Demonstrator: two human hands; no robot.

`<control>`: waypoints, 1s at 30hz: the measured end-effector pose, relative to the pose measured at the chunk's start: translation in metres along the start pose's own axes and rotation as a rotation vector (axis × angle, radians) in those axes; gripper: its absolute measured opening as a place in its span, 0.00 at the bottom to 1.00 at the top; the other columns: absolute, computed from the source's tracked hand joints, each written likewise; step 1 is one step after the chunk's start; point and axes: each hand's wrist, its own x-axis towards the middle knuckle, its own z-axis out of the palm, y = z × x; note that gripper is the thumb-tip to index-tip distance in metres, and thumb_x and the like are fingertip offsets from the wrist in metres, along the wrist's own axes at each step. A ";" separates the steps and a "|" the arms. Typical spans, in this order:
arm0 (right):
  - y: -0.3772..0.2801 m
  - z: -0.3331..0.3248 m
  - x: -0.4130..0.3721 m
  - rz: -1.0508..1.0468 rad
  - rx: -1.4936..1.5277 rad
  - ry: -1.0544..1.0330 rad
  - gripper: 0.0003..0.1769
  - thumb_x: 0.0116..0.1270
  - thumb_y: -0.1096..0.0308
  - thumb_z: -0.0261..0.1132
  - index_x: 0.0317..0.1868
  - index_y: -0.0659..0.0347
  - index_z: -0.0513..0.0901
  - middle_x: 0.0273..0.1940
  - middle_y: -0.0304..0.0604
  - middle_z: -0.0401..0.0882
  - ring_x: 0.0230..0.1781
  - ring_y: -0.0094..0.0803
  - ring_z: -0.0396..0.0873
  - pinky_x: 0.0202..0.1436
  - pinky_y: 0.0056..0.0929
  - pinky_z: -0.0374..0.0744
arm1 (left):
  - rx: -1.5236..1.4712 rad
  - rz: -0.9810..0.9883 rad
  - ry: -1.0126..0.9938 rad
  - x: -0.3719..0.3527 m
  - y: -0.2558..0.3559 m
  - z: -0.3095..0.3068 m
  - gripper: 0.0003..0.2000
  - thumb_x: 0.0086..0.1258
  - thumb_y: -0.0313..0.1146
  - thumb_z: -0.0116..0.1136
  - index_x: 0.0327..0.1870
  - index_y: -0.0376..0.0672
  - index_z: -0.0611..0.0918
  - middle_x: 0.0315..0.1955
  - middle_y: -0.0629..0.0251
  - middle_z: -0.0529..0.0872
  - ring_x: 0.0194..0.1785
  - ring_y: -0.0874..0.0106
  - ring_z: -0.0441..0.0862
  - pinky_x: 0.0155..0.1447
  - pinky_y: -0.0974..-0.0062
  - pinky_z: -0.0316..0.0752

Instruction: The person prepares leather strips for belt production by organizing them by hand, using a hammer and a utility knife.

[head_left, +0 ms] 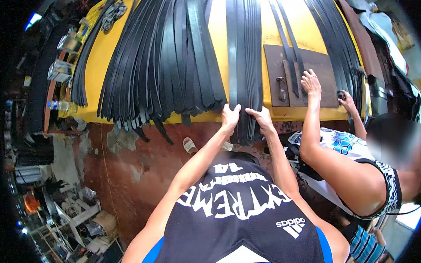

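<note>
Black jersey (235,211) below; left hand (230,116) and right hand (262,119), each grip spread flat, press a bundle of black strips (245,49) (narrow, glossy) running straight away across the yellow table (98,62), ends overhanging its near edge.

A co-worker's hand (310,83) rests on a brown board (325,66) lying on the yellow table (101,58)

Single head cam: I see it facing forward and steeply down over wearer's chest, left hand (230,115) and right hand (263,119) close, mid-frame, at edge of yellow table (97,67).
</note>
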 end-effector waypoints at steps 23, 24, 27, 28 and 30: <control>-0.016 0.001 -0.006 -0.043 -0.262 0.120 0.14 0.64 0.66 0.67 0.45 0.64 0.74 0.28 0.39 0.80 0.20 0.25 0.79 0.22 0.25 0.77 | 1.095 1.164 -0.305 0.033 0.042 -0.012 0.27 0.70 0.44 0.56 0.68 0.43 0.71 0.72 0.58 0.65 0.78 0.62 0.55 0.78 0.50 0.48; -0.019 0.001 -0.007 -0.043 -0.304 0.132 0.15 0.64 0.67 0.66 0.47 0.64 0.74 0.28 0.39 0.80 0.20 0.25 0.79 0.22 0.25 0.77 | 1.119 1.184 -0.313 0.043 0.037 -0.011 0.28 0.72 0.47 0.53 0.69 0.45 0.70 0.74 0.59 0.62 0.79 0.63 0.52 0.78 0.48 0.45; -0.030 0.006 -0.015 -0.053 -0.285 0.162 0.15 0.64 0.67 0.65 0.47 0.64 0.74 0.26 0.39 0.79 0.19 0.24 0.77 0.22 0.26 0.75 | 1.192 1.207 -0.377 0.058 0.033 -0.015 0.29 0.75 0.54 0.46 0.74 0.54 0.65 0.76 0.63 0.57 0.81 0.63 0.47 0.78 0.43 0.35; -0.036 0.009 -0.022 -0.061 -0.248 0.202 0.13 0.66 0.66 0.65 0.44 0.62 0.73 0.26 0.37 0.77 0.19 0.23 0.75 0.21 0.24 0.74 | 1.170 1.234 -0.362 0.059 0.033 -0.017 0.29 0.74 0.55 0.47 0.74 0.55 0.66 0.76 0.64 0.58 0.81 0.64 0.47 0.78 0.43 0.35; -0.047 0.014 -0.040 -0.083 -0.181 0.240 0.11 0.67 0.66 0.65 0.42 0.61 0.72 0.24 0.34 0.73 0.17 0.21 0.72 0.19 0.22 0.71 | 1.161 1.254 -0.340 0.059 0.032 -0.017 0.29 0.73 0.54 0.49 0.73 0.55 0.68 0.76 0.65 0.59 0.80 0.64 0.48 0.78 0.43 0.35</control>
